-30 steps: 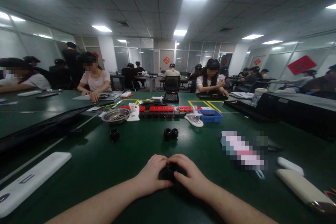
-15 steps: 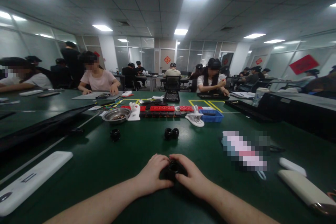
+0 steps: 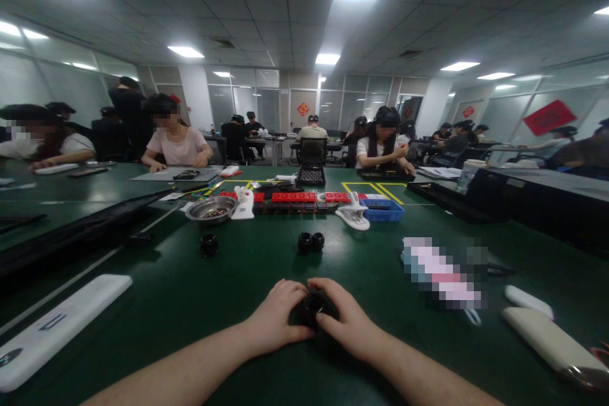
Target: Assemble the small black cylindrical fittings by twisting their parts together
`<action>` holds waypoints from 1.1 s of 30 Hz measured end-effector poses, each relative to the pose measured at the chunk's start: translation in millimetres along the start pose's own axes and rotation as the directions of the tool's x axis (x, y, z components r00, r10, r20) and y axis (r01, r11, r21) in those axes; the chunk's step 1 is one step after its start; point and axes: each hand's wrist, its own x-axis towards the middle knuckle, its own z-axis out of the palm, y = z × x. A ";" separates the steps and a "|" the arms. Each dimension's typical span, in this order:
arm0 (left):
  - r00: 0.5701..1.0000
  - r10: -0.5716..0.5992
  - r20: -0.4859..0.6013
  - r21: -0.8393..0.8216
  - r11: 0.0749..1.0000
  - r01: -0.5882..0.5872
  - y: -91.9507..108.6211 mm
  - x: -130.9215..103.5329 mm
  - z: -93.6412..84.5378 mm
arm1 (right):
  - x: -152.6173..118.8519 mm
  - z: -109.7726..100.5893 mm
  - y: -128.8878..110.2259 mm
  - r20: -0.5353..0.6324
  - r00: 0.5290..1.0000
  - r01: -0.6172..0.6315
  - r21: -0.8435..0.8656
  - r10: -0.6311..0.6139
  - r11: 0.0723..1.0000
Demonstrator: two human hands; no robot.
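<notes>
Co-worker's hand [image 3: 204, 157] has shifted right near the worktop's [image 3: 200, 311] far edge. Your left hand [image 3: 278, 314] and right hand [image 3: 346, 316] (both half-curled) clasp one black ring [image 3: 306, 312].

The green counter [image 3: 257, 254] bears a metal bowl [image 3: 203, 219] beside a white stand [image 3: 244, 209], a blue basket [image 3: 386, 216] farther right, and a long white object [image 3: 71, 323] near left.

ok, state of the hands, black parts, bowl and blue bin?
Held black part: gripped, round opening visible on top
Left hand: curled around its left side
Right hand: curled around its right side, thumb against it
Two black parts: side by side, not held
Single black part: off to the left, not held
Metal bowl: holds small copper-coloured pieces
Blue bin: open-topped, dark item inside
</notes>
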 end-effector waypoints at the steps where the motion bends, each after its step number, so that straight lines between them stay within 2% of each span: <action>1: 1.000 -0.001 0.002 0.002 1.000 0.001 0.6 0.4 -0.4 | -0.2 0.5 0.4 -0.020 0.999 -0.036 -0.001 0.036 0.999; 3: 1.000 0.001 0.004 0.004 1.000 -0.001 1.8 1.0 -1.0 | 0.0 1.5 0.7 -0.053 0.995 -0.084 -0.003 0.084 0.996; 7: 1.000 0.006 -0.003 -0.002 1.000 -0.006 2.3 1.4 -1.4 | 2.3 1.6 0.4 -0.082 0.992 -0.101 -0.057 0.096 0.993; 10: 1.000 0.002 0.001 -0.008 1.000 -0.002 1.7 0.8 -1.6 | 3.7 -0.2 1.2 -0.038 0.999 -0.040 -0.067 0.038 0.997; 13: 1.000 0.002 0.011 -0.008 1.000 -0.002 1.6 0.3 -2.1 | 3.0 -1.6 3.6 0.028 0.999 0.038 0.002 -0.038 0.999; 18: 1.000 0.003 0.000 0.001 1.000 -0.003 3.2 0.1 -2.3 | -0.2 0.2 4.6 -0.013 0.999 -0.042 0.001 0.042 0.999; 23: 1.000 0.013 -0.013 -0.004 1.000 -0.013 2.8 -0.2 -1.1 | 1.1 1.5 -1.4 -0.055 0.997 -0.065 -0.075 0.061 0.995; 29: 1.000 0.019 -0.010 0.003 1.000 -0.019 -1.8 1.0 1.5 | 1.3 -0.4 -1.9 0.040 0.998 0.047 -0.012 -0.046 0.999; 33: 1.000 0.019 -0.007 0.004 1.000 -0.019 0.2 1.1 0.2 | -0.6 0.7 2.1 0.010 0.999 -0.034 0.005 0.034 0.999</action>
